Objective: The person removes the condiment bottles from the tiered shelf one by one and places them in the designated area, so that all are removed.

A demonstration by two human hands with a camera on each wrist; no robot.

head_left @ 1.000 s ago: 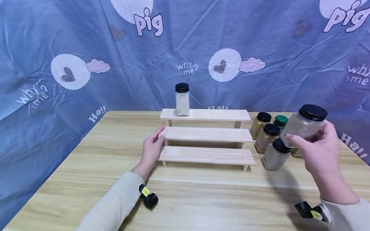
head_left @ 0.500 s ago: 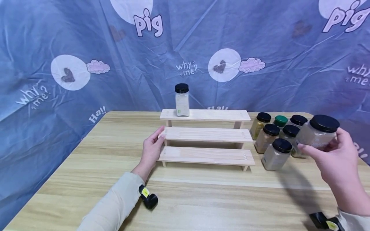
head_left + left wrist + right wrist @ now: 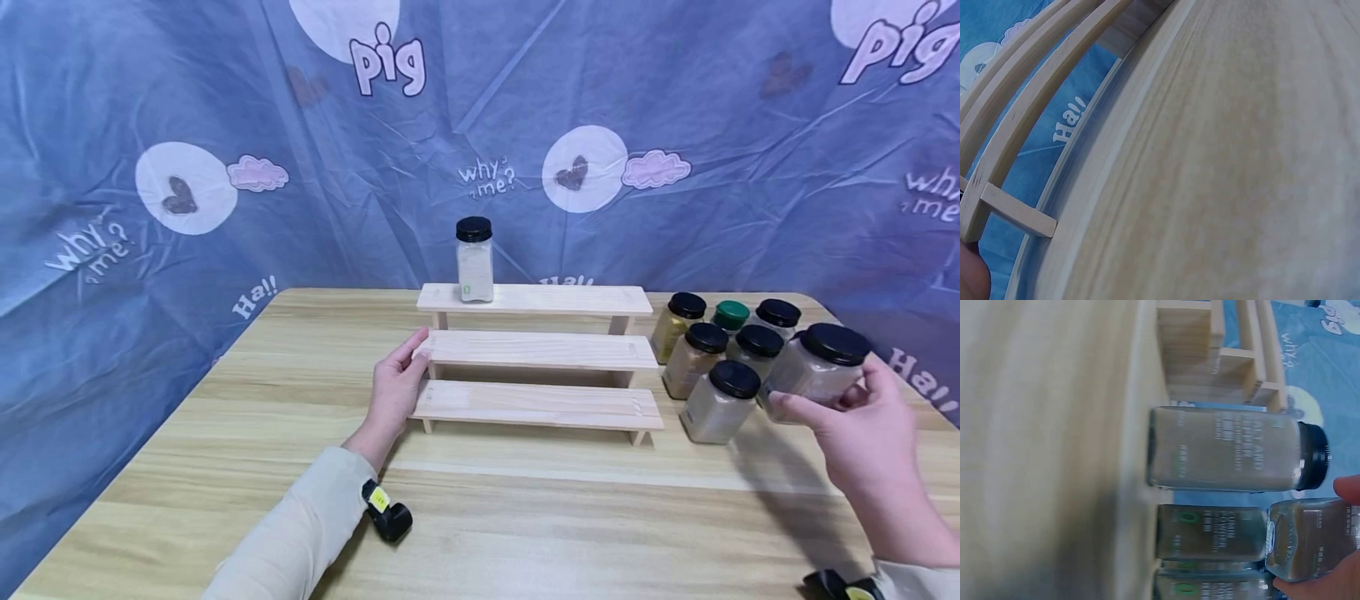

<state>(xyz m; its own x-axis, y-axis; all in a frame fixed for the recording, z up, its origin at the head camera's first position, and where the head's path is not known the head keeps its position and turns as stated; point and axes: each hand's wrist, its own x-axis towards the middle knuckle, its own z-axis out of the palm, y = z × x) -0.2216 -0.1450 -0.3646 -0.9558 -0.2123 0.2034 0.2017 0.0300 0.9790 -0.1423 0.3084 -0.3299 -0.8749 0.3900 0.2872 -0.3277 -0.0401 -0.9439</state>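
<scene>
My left hand (image 3: 393, 387) grips the left end of a three-step wooden rack (image 3: 536, 348), its thumb by the middle step. The left wrist view shows a bit of that hand (image 3: 972, 275) at the rack's end. At the right, my right hand (image 3: 870, 446) holds a clear spice jar (image 3: 806, 371) with a black lid between thumb and fingers. In the right wrist view the held jar (image 3: 1313, 537) is raised, its base near the tops of the standing jars. One black-lidded jar of pale contents (image 3: 475, 271) stands on the top step, toward the left.
Several spice jars cluster right of the rack: a pale one in front (image 3: 720, 408), a tan one (image 3: 693, 367), a yellowish one (image 3: 671, 333), and a green-lidded one (image 3: 730, 315) behind. A blue printed cloth (image 3: 375, 192) hangs behind the wooden table (image 3: 525, 517).
My right hand has carried its jar to the right and then lower, uncovering black-lidded jars behind. My left hand stays at the rack, which has not moved.
</scene>
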